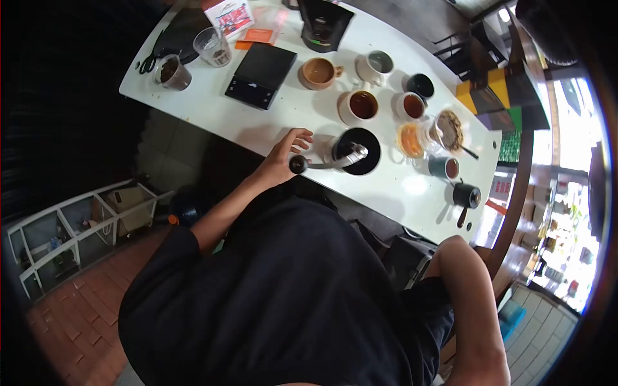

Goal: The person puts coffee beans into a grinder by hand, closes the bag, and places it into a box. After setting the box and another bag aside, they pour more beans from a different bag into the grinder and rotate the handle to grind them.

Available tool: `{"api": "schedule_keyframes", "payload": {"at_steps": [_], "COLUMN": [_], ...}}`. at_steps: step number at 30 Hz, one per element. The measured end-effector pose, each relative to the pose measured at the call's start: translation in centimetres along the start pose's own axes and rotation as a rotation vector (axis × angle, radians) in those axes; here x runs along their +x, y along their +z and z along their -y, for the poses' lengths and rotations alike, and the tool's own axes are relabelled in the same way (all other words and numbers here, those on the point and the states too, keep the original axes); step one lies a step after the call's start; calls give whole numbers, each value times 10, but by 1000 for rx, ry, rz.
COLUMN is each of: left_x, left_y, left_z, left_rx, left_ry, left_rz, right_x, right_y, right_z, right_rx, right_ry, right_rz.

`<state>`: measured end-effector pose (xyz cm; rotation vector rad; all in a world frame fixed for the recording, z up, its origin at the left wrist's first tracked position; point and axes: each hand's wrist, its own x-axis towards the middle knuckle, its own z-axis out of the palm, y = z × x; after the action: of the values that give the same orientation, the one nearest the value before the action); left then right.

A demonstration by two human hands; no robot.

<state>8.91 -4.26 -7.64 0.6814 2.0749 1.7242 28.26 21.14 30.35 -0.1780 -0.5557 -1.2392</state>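
Note:
My left hand (283, 159) reaches over the front edge of the white table, fingers apart and curving to the right. It is right beside the round black knob (298, 165) of a hand-crank coffee grinder. The silver crank (335, 165) runs from that knob to the centre of the dark grinder top (364, 143). Behind the grinder stands a white cup (345, 114) holding dark brown liquid. A black flat scale (261, 75) lies further back and to the left. My right arm hangs bent at the right; its hand is hidden behind my dark clothing.
Glasses with coffee grounds (172, 74) stand left on the table (212, 109). Several cups, including a tan cup (318, 73), fill the middle. At right are a glass server of orange liquid (410, 139), a filter of wet grounds (450, 128) and a black pot (466, 195).

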Motion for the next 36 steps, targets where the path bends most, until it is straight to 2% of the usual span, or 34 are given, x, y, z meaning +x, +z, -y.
{"api": "schedule_keyframes", "payload": {"at_steps": [1, 2, 3, 4, 5, 6, 7, 8, 10, 13, 15, 16, 20, 22, 23, 25, 29, 30, 31, 32, 34, 35, 36], "left_x": [-1, -2, -3, -3, -5, -4, -3, -5, -3, 1, 7, 8, 14, 18, 20, 25, 43, 47, 48, 51, 51, 49, 49], "left_y": [10, 23, 33, 44, 54, 61, 66, 75, 96, 109, 113, 113, 106, 103, 100, 99, 103, 102, 103, 102, 98, 98, 98], "left_z": [-1, 2, 5, 5, 5, 8, 8, 8, 18, 16, 11, 8, 0, 3, 6, 13, 42, 43, 40, 37, 41, 40, 38], "left_rx": [13, 51, 62, 113, 162, 221, 449, 383, 206, 275, 219, 197, 169, 179, 200, 217, 284, 292, 153, 147, 134, 123, 114], "left_ry": [31, 1, 9, 98, 185, 181, 338, 321, 302, 311, 330, 350, 358, 363, 368, 365, 370, 439, 383, 405, 409, 405, 389], "left_rz": [-24, -38, -30, -84, -140, -139, -168, -224, -342, -398, -421, -416, -387, -353, -325, -321, -249, -279, -269, -272, -238, -231, -219], "right_x": [2, 5, 0, -8, -13, -19, -23, -24, -26, -22, -19, -17, -12, -9, -8, -5, -1, -2, -4, 1, 1, -4, -8], "right_y": [-4, -12, -25, -35, -29, -17, -11, -11, -14, -15, -15, -16, -21, -20, -20, -20, -15, -8, -5, -9, -23, -27, -32], "right_z": [-13, -7, -8, -17, -31, -46, -59, -70, -87, -102, -105, -105, -86, -76, -74, -69, -61, -70, -72, -50, -3, 8, 17], "right_rx": [-231, -251, -463, -666, -672, -958, -1241, -1241, -1946, -2977, -3614, -3885, -3826, -3843, -3849, -3851, -3915, -3993, -4070, -4084, -3827, -3833, -3740], "right_ry": [-102, -108, -240, -368, -365, -465, -563, -565, -876, -1341, -1624, -1755, -1852, -2120, -2103, -1797, -1594, -1415, -1231, -1219, -1737, -1721, -1898], "right_rz": [85, 89, 256, 426, 429, 357, 276, 279, 96, -357, -839, -1200, -1113, -1003, -1001, -1039, -1103, -1105, -1088, -1061, -192, -221, -253]}}
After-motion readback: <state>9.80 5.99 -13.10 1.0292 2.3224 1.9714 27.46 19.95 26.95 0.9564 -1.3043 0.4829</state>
